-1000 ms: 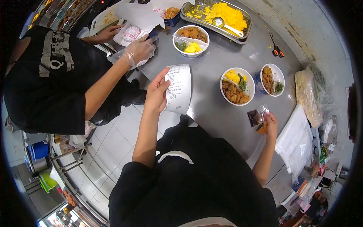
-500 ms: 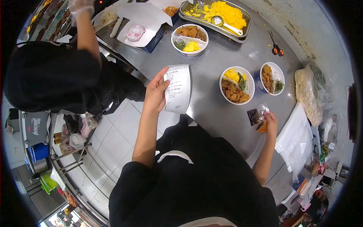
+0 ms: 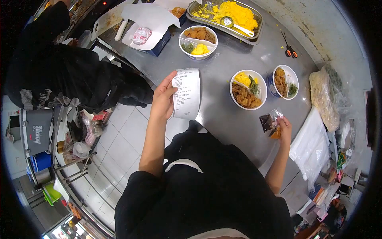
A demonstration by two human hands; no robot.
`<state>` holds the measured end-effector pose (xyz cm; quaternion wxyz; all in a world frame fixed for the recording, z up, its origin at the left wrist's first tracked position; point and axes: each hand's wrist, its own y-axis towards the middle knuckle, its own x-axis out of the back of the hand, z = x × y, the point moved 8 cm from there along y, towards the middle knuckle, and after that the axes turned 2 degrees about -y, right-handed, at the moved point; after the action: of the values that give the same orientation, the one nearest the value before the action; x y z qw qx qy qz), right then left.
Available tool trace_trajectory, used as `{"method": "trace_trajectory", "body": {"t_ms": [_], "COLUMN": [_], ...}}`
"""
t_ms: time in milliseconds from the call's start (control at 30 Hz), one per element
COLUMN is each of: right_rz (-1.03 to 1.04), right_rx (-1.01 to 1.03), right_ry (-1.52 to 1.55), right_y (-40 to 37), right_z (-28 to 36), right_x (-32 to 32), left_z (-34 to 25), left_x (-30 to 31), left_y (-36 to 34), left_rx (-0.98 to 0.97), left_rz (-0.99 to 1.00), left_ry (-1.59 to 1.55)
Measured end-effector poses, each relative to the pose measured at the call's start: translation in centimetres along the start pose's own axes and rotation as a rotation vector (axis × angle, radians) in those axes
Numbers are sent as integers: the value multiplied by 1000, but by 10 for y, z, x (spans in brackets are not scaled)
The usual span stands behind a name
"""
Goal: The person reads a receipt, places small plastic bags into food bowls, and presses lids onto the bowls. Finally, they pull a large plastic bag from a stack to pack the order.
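The left hand (image 3: 162, 98) is at the centre of the frame, its grip closed on the edge of a printed receipt (image 3: 187, 95), thumb over the near face. At right of centre, the right hand (image 3: 284, 129) has its grip pinched on small clear sachets (image 3: 269, 122), one with dark contents, another orange; they are over the counter (image 3: 217, 89), just below two bowls.

The larger-looking bowl (image 3: 244, 108) holds browned fried pieces, yellow food and greens behind dividers; the right-hand bowl (image 3: 272, 84), close beside it, shows fried pieces and greens. A third bowl (image 3: 201, 57), at upper centre, is similarly filled. Above it, a metal tray (image 3: 207, 22) carries a yellow heap and a scoop (image 3: 227, 22). Orange-handled scissors (image 3: 291, 51) lie at upper right, white plastic bags (image 3: 311, 148) at lower right. In the upper left, a wrapped bundle (image 3: 141, 35) sits in an open box (image 3: 161, 43), near a dark-clothed co-worker (image 3: 75, 75).
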<state>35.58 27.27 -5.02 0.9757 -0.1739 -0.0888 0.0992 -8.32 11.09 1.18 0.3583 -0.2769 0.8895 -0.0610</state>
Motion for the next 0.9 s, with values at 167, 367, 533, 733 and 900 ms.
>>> {"method": "trace_trajectory", "body": {"t_ms": [167, 367, 533, 733, 900], "right_rz": [-12, -7, -10, -25, -18], "right_rx": [-35, -25, -33, -19, -28], "right_ry": [16, 11, 16, 16, 16], "right_y": [-4, 3, 1, 0, -2], "right_z": [3, -7, -6, -3, -1], "right_x": [-3, 4, 2, 2, 0], "left_z": [-3, -8, -6, -6, -9], "left_x": [-6, -17, -17, -16, -19], "left_y": [-2, -10, -10, -11, -13], "left_rx": [-5, -87, -76, -67, -80], "left_rz": [43, 76, 70, 54, 53], "left_ry": [-44, 55, 153, 178, 200]}}
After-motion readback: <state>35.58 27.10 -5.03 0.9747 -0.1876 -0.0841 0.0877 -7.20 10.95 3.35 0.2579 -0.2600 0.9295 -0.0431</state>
